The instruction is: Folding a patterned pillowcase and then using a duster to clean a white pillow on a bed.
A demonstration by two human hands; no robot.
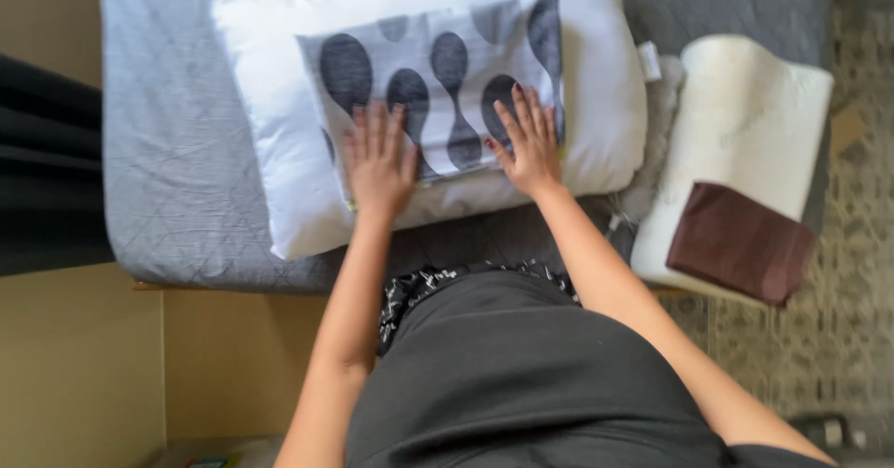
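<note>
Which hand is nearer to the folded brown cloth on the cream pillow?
Right. The right hand lies flat on the patterned pillowcase, on the side toward the brown cloth. The left hand presses the same pillowcase farther away, with the right hand between.

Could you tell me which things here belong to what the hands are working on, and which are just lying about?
In hand:
- left hand and right hand, both flat on the folded patterned pillowcase
- white pillow under it

Lying about:
- cream contoured pillow
- folded brown cloth on that pillow
- grey bedsheet
- patterned rug
</note>
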